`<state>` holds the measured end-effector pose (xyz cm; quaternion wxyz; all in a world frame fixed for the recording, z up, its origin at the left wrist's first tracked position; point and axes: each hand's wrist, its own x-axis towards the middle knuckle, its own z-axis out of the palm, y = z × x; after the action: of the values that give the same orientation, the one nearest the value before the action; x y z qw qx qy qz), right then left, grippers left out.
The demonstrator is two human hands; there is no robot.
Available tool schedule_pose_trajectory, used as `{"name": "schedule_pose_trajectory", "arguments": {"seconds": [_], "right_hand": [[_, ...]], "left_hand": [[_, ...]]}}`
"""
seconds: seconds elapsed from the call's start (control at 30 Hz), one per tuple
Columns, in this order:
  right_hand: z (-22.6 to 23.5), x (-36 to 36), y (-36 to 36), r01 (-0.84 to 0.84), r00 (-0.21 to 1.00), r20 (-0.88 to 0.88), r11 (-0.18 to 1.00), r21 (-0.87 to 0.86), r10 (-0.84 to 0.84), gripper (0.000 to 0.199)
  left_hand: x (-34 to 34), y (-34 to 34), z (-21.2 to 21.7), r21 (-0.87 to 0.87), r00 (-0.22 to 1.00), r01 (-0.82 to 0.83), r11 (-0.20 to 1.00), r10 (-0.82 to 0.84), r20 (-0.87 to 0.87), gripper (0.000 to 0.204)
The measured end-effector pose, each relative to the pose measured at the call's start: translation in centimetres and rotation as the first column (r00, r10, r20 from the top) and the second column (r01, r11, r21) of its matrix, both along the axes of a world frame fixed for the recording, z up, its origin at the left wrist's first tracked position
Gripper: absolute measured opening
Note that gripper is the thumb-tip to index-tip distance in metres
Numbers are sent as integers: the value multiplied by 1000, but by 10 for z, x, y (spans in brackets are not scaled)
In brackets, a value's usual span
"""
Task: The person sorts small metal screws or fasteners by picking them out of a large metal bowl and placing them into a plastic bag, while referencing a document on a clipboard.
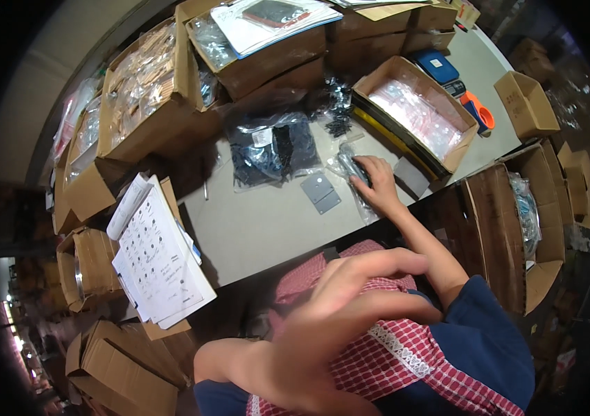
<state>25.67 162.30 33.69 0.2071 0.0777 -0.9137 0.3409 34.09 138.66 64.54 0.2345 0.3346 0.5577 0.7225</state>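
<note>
My right hand (379, 187) rests on the table at the near right, its fingers curled over a small clear plastic bag (348, 161) with grey parts inside. Beside that bag lie two flat grey plates (320, 193) with small holes. A larger clear bag of black parts (274, 149) is flat on the table further left, a white label on it. My left hand (357, 291) is raised well above the table in front of my checked apron, large and slightly blurred. Its fingers point right with a gap between them, and nothing shows in them.
Small black parts (338, 123) lie loose near a carton of small clear bags (416, 111). An orange tape dispenser (478, 113) and a blue box (437, 66) stand behind it. Printed sheets (160, 253) overhang the left edge. Open cartons (146, 90) line the back; another (509, 236) stands right.
</note>
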Motion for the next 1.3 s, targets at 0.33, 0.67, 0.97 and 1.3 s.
{"name": "schedule_pose_trajectory", "arguments": {"seconds": [0.33, 0.67, 0.97, 1.3], "right_hand": [[-1, 1, 3, 19, 1000, 9, 1000, 1, -19, 45], [-19, -11, -3, 32, 999, -19, 999, 31, -32, 45], [3, 0, -8, -15, 997, 71, 1000, 9, 14, 44], [5, 2, -9, -2, 993, 117, 997, 80, -7, 46]], "left_hand": [[11, 30, 28, 53, 914, 158, 986, -166, 371, 34], [3, 85, 26, 392, 869, -414, 821, 484, -97, 29], [-16, 6, -172, -304, 551, -412, 859, -31, -834, 27], [69, -134, -268, -633, 918, -395, 666, 261, -299, 38]]}}
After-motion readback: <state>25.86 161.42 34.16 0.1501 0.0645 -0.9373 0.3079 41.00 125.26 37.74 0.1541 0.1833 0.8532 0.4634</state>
